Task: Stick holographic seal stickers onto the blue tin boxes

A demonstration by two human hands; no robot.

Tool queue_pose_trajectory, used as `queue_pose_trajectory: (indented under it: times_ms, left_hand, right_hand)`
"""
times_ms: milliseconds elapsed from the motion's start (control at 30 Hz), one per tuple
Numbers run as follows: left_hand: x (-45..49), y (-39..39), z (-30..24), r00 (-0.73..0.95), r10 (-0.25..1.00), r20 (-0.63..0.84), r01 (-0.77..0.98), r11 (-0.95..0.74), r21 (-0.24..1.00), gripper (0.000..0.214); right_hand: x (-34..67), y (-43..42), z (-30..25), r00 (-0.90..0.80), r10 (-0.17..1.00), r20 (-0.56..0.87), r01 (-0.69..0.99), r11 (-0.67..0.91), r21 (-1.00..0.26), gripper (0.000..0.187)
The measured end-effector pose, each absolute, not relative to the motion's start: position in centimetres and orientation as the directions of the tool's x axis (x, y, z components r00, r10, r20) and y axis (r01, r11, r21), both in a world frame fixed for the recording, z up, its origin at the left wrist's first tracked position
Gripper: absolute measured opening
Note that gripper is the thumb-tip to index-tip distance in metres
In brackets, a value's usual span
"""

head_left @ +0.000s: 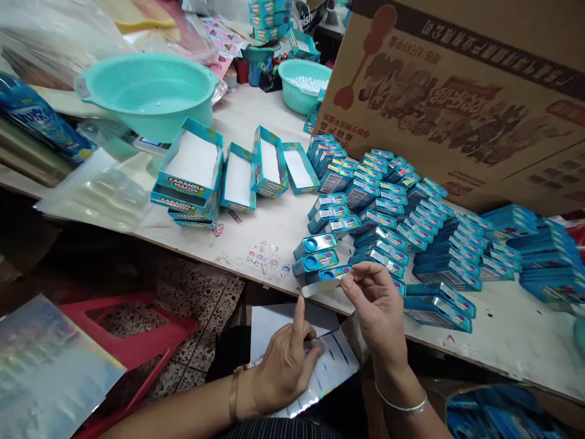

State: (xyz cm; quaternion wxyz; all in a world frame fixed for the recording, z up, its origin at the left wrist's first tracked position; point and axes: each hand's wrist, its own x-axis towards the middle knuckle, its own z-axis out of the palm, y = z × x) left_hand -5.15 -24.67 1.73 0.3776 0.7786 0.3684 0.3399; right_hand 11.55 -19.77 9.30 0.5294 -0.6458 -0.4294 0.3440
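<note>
In my right hand (pixel 372 299), thumb and fingertips pinch one end of a narrow, see-through sticker strip (pixel 320 286). The strip reaches left in front of the nearest small blue tins. My left hand (pixel 286 360) rests over a shiny sticker sheet (pixel 336 356) on my lap, its index finger stretched up just below the strip's free end. That hand's other fingers are bent and the thumb lies on the sheet. A blue tin (pixel 315 261) marked "CARAMELO MACIZO" stands upright just beyond, at the table edge, with many alike in rows behind it.
Open blue display boxes (pixel 192 158) sit left of the tins. Behind are a large turquoise basin (pixel 150 91) and a smaller basin (pixel 304 85) of white pellets. A big carton (pixel 448 103) leans behind the rows. A red stool (pixel 132 323) stands at the lower left.
</note>
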Motion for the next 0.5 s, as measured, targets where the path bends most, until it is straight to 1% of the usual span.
queue_pose_trajectory:
  times_ms: [167, 333, 500]
  left_hand:
    - [-3.8, -23.0, 2.0, 0.492, 0.846, 0.205, 0.329, -0.398, 0.856, 0.092]
    - [-2.9, -23.1, 1.7, 0.453, 0.858, 0.24, 0.329, -0.412, 0.85, 0.091]
    - [-2.6, -23.5, 1.6, 0.419, 0.863, 0.283, 0.331, -0.435, 0.837, 0.088]
  right_hand:
    - [11.6, -19.3, 9.0, 0.407, 0.909, 0.091, 0.303, -0.041, -0.952, 0.025]
    - [11.5, -19.2, 8.8, 0.411, 0.899, 0.151, 0.392, -0.025, -0.92, 0.02]
    - [11.6, -19.2, 8.4, 0.408, 0.895, 0.179, 0.434, -0.017, -0.901, 0.018]
